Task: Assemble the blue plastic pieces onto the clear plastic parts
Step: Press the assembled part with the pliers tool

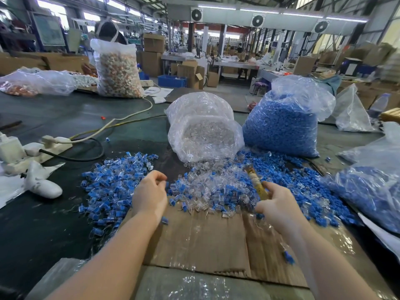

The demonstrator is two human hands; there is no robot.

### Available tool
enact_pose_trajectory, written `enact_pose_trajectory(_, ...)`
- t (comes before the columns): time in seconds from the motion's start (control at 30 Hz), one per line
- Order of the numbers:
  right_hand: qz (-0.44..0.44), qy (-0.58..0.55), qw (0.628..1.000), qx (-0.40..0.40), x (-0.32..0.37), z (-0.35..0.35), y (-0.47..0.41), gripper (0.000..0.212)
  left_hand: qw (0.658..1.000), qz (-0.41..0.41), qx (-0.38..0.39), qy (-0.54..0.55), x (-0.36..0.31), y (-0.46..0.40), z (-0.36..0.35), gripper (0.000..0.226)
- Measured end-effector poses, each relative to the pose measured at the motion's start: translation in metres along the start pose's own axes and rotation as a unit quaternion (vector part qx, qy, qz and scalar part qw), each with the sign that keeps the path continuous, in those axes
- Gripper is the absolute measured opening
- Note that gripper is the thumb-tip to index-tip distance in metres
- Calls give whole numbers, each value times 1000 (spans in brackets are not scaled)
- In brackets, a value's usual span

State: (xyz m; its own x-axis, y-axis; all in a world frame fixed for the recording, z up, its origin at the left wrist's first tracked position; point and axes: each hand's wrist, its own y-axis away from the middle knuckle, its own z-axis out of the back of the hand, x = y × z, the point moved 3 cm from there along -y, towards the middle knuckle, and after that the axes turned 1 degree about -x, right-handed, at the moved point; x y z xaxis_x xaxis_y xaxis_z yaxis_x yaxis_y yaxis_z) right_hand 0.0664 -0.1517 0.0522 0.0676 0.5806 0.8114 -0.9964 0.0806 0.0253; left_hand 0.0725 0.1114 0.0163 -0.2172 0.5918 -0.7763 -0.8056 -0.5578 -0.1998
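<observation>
A heap of loose clear plastic parts (207, 187) lies in front of me, mixed with blue pieces. Loose blue pieces (303, 182) spread to its right. Assembled blue-and-clear parts (112, 180) pile up on the left. My left hand (150, 194) hovers at the left edge of the clear heap with fingers curled; what they pinch is hidden. My right hand (279, 205) grips a yellowish stick-like tool (255, 180) that points up over the heap.
An open bag of clear parts (205, 135) and a full bag of blue pieces (283, 126) stand behind the heap. Another bag of blue pieces (372, 191) lies right. Cardboard (205, 239) covers the table before me. A power strip (39, 150) and cables lie left.
</observation>
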Motion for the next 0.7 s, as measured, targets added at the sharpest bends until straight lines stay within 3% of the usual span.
enact_pose_trajectory(0.13,-33,153,985,-68,-31,17,-26,43,993,-9,-28,-114,27,-10,12,27)
enact_pose_trajectory(0.27,-65,256,962,-72,-50,24,-36,53,980,-45,-50,-185,25,-6,11,31)
enact_pose_trajectory(0.53,-84,360,927,-66,-56,20,-42,55,981,-192,25,-25,-20,44,-36,18)
enact_pose_trajectory(0.7,-60,405,908,-91,-49,16,-36,54,973,-213,83,4,-31,69,-63,19)
